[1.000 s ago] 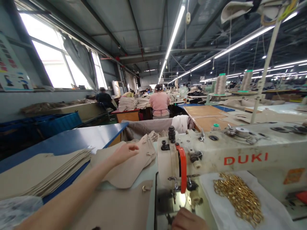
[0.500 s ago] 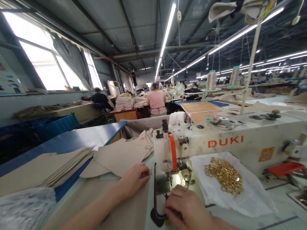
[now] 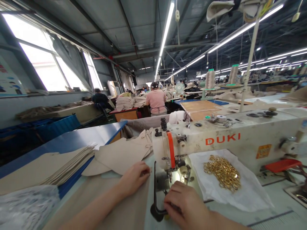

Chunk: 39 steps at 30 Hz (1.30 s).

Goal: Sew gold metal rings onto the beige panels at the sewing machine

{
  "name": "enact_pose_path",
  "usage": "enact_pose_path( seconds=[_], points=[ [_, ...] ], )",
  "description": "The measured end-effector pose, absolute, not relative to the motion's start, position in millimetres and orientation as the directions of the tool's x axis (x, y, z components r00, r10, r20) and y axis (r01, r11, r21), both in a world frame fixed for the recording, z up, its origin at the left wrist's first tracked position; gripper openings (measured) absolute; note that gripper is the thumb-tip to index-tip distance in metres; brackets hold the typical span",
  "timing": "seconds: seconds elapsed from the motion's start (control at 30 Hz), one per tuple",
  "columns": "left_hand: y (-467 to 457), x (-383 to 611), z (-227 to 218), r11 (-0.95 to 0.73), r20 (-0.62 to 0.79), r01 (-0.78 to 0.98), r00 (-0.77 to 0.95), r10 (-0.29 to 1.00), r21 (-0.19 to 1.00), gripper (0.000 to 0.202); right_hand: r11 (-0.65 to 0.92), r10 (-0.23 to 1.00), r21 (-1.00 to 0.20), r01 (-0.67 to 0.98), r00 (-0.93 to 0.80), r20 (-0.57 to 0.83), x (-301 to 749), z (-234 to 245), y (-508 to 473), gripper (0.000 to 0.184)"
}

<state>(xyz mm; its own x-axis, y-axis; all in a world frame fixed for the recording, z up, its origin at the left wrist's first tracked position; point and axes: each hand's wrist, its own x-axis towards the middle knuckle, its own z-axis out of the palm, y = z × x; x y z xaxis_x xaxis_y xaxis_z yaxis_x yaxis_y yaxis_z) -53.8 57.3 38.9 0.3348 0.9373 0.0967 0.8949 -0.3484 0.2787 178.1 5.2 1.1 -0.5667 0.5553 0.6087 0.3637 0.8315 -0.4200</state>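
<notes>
My left hand (image 3: 136, 176) rests with curled fingers at the far end of a beige fabric panel (image 3: 129, 204), left of the sewing machine (image 3: 225, 131). Whether anything is between those fingers is hidden. Close in front of the machine's needle area, my right hand (image 3: 184, 203) is closed, fingertips bent toward the palm; what it holds, if anything, I cannot make out. A black curved bar (image 3: 155, 191) stands between the hands. On a white cloth (image 3: 251, 195) against the machine lies a heap of gold-coloured metal rings (image 3: 224, 174), to the right of my right hand.
Stacked beige panels (image 3: 48, 166) lie on a blue table (image 3: 79, 137) to the left, with loose panels (image 3: 122, 153) beside the machine. Crumpled clear plastic (image 3: 26, 207) is at lower left. Ahead, a person in pink (image 3: 155, 99) sits facing away. Thread cones (image 3: 210, 80) stand behind the machine.
The view has shifted slightly, so the machine and rings appear a little further left and higher. Both hands keep nearly the same place and pose.
</notes>
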Motion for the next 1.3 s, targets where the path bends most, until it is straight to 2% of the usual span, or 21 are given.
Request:
enact_pose_path(
  seconds=[0.23,0.4,0.5,0.73,0.97,1.3],
  points=[
    [50,-52,37,-0.386,0.084,0.910,0.377,0.922,0.153,0.020,0.773,0.634,-0.513,0.373,-0.423,0.648,186,7,6,0.015],
    [50,-46,34,-0.413,0.072,0.910,0.410,0.909,0.038,0.021,0.768,0.636,-0.515,0.381,-0.354,0.686,190,10,5,0.017],
    [51,-43,33,-0.413,0.085,0.910,0.410,0.908,0.023,0.020,0.775,0.625,-0.499,0.387,-0.360,0.693,190,9,5,0.017],
    [54,-55,35,-0.301,0.166,0.941,0.276,0.947,0.153,0.032,0.771,0.629,-0.490,0.407,-0.364,0.687,190,7,8,0.016],
    [61,-64,35,-0.210,0.153,0.919,0.167,0.974,0.333,0.041,0.778,0.614,-0.458,0.430,-0.362,0.702,191,6,9,0.018],
    [57,-60,36,-0.176,0.164,0.880,0.113,0.980,0.441,0.034,0.767,0.626,-0.470,0.438,-0.344,0.700,193,7,13,0.018]
  ],
)
